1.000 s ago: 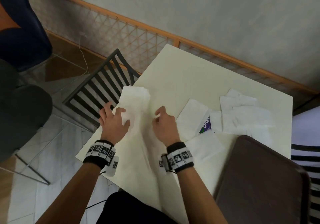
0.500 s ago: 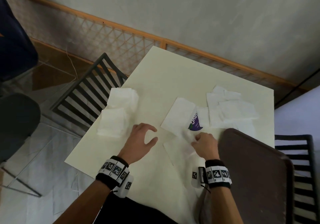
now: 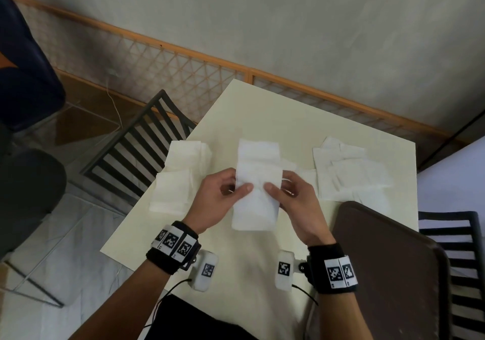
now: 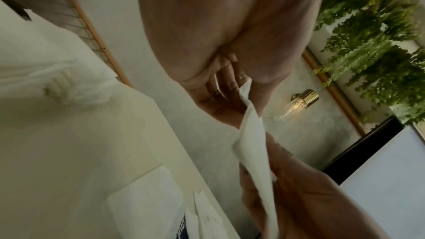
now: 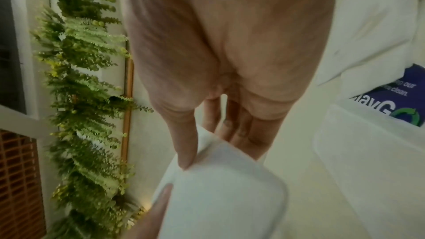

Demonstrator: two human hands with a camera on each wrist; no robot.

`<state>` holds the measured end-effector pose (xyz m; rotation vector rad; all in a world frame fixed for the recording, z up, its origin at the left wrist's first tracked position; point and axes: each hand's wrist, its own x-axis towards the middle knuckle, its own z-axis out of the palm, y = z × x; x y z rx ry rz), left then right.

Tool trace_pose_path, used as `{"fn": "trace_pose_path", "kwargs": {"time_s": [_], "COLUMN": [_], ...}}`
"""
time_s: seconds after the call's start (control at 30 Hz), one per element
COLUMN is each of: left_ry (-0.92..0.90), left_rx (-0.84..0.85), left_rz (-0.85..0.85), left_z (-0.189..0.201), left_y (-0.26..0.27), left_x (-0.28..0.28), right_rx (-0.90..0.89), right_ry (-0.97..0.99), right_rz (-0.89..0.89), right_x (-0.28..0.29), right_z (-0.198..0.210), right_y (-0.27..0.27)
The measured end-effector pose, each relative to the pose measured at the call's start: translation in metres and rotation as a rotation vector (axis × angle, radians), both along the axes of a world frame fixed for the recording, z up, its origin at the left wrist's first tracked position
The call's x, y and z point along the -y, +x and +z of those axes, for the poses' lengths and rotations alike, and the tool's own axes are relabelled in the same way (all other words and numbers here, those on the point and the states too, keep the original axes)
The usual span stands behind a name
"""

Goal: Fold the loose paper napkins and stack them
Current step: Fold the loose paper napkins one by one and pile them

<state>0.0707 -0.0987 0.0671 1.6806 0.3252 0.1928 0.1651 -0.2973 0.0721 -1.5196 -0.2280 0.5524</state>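
Observation:
Both hands hold one white paper napkin point(image 3: 258, 166) up over the middle of the cream table point(image 3: 262, 119). My left hand point(image 3: 240, 184) pinches its left edge, thumb on top. My right hand point(image 3: 277, 186) pinches the right edge the same way. The napkin hangs in a long strip, its lower end curling toward me. In the left wrist view the napkin point(image 4: 253, 134) runs edge-on between thumb and fingers. In the right wrist view my thumb presses the napkin point(image 5: 225, 188). Folded napkins point(image 3: 178, 179) lie stacked at the table's left edge. Loose napkins point(image 3: 349, 171) lie at the right.
A dark brown tray point(image 3: 388, 274) covers the table's near right corner. A purple printed packet point(image 5: 402, 101) lies among the loose napkins. A black slatted chair point(image 3: 141, 145) stands at the left, another chair point(image 3: 451, 250) at the right. A wood-framed lattice point(image 3: 183, 66) runs behind the table.
A second ago both hands were at the folded pile on the left. Then the right hand reached to a loose napkin by the tray. Now both hands hold that napkin lifted at the centre.

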Motion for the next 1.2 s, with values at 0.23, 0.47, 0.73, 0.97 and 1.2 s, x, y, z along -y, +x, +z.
{"fn": "trace_pose_path", "kwargs": {"time_s": [0.23,0.47,0.73,0.97,1.2], "left_ry": [0.043,0.028,-0.113,0.062,0.210], "left_rx": [0.118,0.186,0.157,0.188,0.227], "left_rz": [-0.006,-0.042,-0.021,-0.100,-0.014], "left_z": [0.018,0.022,0.031,0.033,0.030], "left_y": [-0.001,-0.002,-0.004,-0.017,-0.029], "left_x": [-0.009,-0.011,-0.005,-0.005,-0.008], "right_rx": [0.009,-0.042,-0.031,0.252,0.670], "right_ry": [0.186,0.339,0.347,-0.005,-0.347], "right_rz": [-0.050,-0.098,-0.088,-0.014,0.095], "right_x": [-0.008,-0.009,-0.008,-0.019,-0.063], "right_z": [-0.010,-0.009,-0.007,0.015,-0.001], "right_y": [-0.006,-0.003,-0.007,-0.012,-0.020]}}
